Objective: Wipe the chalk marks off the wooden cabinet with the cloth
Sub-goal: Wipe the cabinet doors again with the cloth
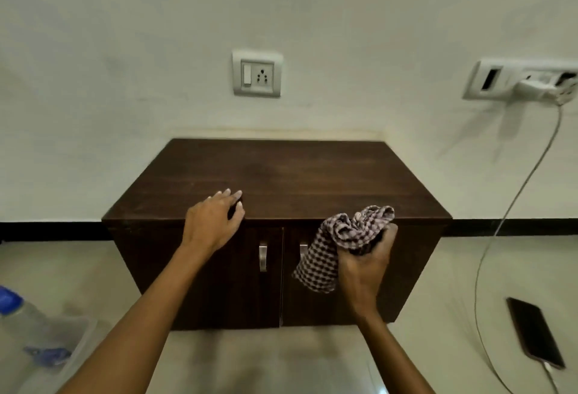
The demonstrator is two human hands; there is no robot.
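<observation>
at the cabinet [312, 180] front, right hand [362, 262] grips cloth [341, 237]; left hand [212, 221] apart

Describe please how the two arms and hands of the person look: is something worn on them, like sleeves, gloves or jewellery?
Both forearms are bare as far as the picture shows; no sleeve reaches into view. The left hand and the right hand wear no gloves. No ring, watch or bracelet shows on either wrist or on the fingers that are visible. The fingernails of the left hand look short and pale, without visible polish.
</observation>
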